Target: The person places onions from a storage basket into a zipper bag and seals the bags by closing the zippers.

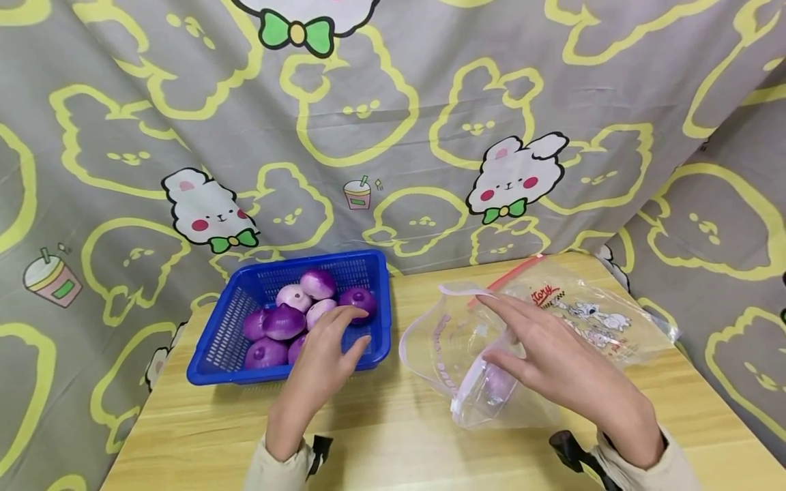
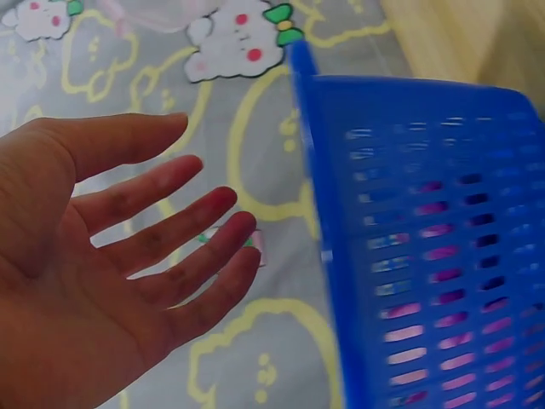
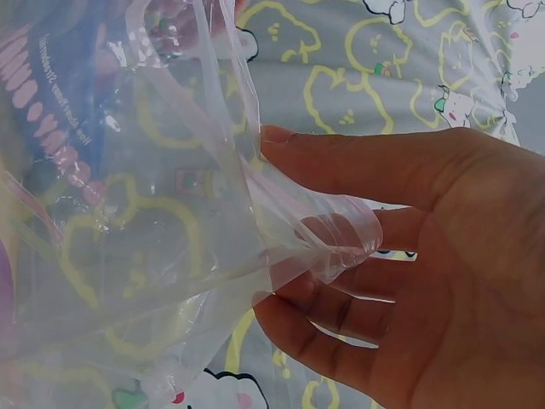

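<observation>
Grey curtain (image 1: 424, 153) hung behind table (image 1: 381, 436) | onions (image 1: 284, 322), held in basket (image 1: 236, 376), partly screened by left hand (image 1: 328, 348), empty, fingers relaxed | clear bag (image 1: 424, 348), one onion (image 1: 499, 382) inside, touched by right hand (image 1: 555, 348), thumb and fingers parted | red-zip bag (image 1: 589, 307) partly blocked by that hand

Basket (image 1: 385, 307) plast.; bag (image 1: 424, 348) glossy plast.; tbl (image 1: 399, 429) smooth, wd-look.

Bright light in the head view leaves a pale sheen on the desk (image 1: 417, 443) between left hand (image 1: 325, 349) and right hand (image 1: 555, 348), while dimmer wrist views show the basket (image 2: 417, 106) blurred beside the left and glare streaking the bag (image 3: 145, 221) at the right.
</observation>
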`<state>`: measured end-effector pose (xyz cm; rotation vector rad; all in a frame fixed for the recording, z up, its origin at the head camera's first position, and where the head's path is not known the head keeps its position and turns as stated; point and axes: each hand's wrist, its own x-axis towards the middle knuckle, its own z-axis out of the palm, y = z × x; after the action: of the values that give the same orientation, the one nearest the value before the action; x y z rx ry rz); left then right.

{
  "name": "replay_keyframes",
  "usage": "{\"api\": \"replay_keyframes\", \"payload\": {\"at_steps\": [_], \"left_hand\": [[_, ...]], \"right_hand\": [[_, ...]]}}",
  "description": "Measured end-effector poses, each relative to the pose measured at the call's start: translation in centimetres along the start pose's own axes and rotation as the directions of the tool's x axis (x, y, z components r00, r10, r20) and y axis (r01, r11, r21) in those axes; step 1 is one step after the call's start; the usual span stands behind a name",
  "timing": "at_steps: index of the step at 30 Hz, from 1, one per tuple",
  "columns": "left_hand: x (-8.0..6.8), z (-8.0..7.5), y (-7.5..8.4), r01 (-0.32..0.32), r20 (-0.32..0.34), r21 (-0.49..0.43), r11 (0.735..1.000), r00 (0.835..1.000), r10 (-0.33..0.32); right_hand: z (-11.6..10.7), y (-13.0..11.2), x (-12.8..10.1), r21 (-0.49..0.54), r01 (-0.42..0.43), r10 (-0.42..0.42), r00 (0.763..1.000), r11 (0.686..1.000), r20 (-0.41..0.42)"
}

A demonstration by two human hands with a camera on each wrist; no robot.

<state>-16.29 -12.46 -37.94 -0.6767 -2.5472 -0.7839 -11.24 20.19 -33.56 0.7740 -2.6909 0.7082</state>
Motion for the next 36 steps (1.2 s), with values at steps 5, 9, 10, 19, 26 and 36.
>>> {"api": "replay_keyframes", "payload": {"at_steps": [5,9,10,19,26,36], "left_hand": [[0.5,0.9,-0.7,-0.007,0.008,-0.001,1.000,1.000,0.007],[1.0,1.3,-1.4,-0.008,0.012,0.013,1.000,1.000,0.008],[1.2,1.4,-1.6,-0.005,0.017,0.017,1.000,1.000,0.005],[2.2,2.4,-3.4,-0.018,0.019,0.042,0.999,1.000,0.017],[2.9,3.3,-4.6,0.009,0.024,0.070,0.997,1.000,-0.011],[3.7,4.5,-5.6,0.033,0.061,0.153,0.988,0.997,-0.042]], "right_hand": [[-0.2,0.1,-0.1,0.004,-0.007,0.007,1.000,1.000,-0.001],[-0.3,0.2,-0.2,0.013,-0.015,0.015,1.000,1.000,-0.001],[-0.4,0.2,-0.2,0.016,-0.017,0.017,1.000,1.000,0.000],[-0.7,0.4,-0.3,0.018,-0.013,0.013,1.000,1.000,-0.004],[-0.7,0.4,-0.3,0.028,-0.033,0.033,0.999,0.999,0.007],[-0.7,0.6,-0.3,0.030,-0.050,0.049,0.999,0.998,0.016]]}}
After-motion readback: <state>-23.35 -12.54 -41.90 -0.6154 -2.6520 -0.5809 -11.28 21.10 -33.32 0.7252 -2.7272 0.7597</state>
